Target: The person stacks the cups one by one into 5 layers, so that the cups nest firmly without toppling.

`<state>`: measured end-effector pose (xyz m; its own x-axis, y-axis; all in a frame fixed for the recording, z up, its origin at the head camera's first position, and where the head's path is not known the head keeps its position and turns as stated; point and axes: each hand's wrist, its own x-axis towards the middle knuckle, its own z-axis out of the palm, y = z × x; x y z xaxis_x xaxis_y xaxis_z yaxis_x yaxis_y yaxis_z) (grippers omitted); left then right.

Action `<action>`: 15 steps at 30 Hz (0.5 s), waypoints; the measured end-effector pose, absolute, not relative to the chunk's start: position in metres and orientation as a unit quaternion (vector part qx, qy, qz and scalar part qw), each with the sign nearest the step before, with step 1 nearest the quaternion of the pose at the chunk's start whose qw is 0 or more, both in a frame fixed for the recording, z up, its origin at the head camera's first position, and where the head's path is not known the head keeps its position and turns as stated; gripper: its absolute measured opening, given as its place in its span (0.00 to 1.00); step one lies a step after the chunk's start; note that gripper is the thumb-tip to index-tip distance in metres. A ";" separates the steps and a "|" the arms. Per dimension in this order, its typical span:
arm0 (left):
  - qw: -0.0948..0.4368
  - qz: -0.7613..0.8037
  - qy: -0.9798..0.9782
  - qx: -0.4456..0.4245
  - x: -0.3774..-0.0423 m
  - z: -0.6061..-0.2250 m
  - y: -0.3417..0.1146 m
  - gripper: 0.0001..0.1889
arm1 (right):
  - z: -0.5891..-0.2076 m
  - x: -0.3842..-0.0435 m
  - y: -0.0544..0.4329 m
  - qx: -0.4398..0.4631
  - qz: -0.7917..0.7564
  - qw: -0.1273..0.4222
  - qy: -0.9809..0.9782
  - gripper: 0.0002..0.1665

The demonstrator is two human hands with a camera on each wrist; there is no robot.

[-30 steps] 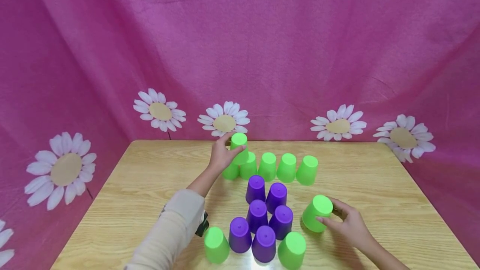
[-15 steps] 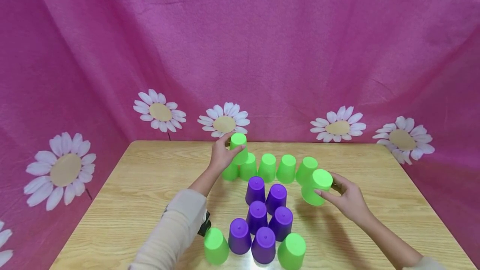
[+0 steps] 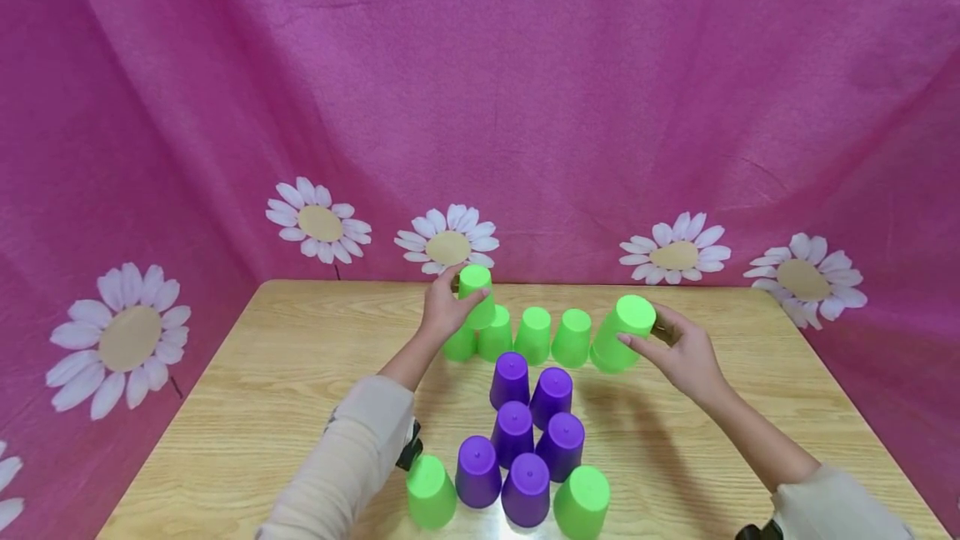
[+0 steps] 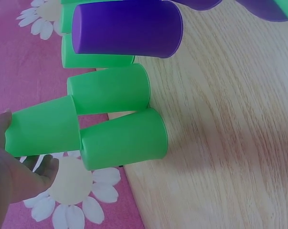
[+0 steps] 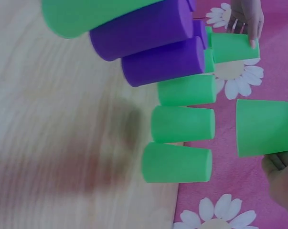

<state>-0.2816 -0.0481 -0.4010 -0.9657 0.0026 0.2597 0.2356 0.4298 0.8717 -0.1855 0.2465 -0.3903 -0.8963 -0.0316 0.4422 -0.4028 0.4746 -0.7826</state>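
My left hand [image 3: 446, 307] grips an upside-down green cup [image 3: 476, 292]. In the left wrist view, that cup [image 4: 43, 126] rests against the bases of two green cups [image 4: 124, 139] at the row's left end. My right hand [image 3: 688, 354] holds another green cup [image 3: 630, 319], thumb in front, fingers behind. The right wrist view has this cup [image 5: 265, 128] raised, apart from the bases of the row's rightmost cups [image 5: 177, 163]. Upside-down green cups [image 3: 533, 336] form the back row; in the head view the held cup mostly hides the rightmost.
Several upside-down purple cups [image 3: 513, 430] stand in front of the row on the wooden table [image 3: 300, 382]. Two more green cups flank them near the front, one left [image 3: 431, 492] and one right [image 3: 582, 502]. A pink flowered cloth [image 3: 525, 123] hangs behind the table.
My right hand has lifted its green cup and carried it away from the front right, up to the back row's right end. The left hand and its cup stay nearly still.
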 end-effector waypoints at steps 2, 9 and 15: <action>0.108 -0.526 -0.840 -0.070 -0.281 -0.401 -0.049 0.28 | -0.386 -0.189 0.244 0.119 0.498 0.184 -0.839 0.26; 0.094 -0.524 -0.844 -0.061 -0.274 -0.402 -0.053 0.35 | -0.379 -0.207 0.236 0.081 0.504 0.178 -0.841 0.27; 0.102 -0.529 -0.840 -0.071 -0.271 -0.407 -0.057 0.37 | -0.375 -0.222 0.233 0.036 0.508 0.166 -0.844 0.29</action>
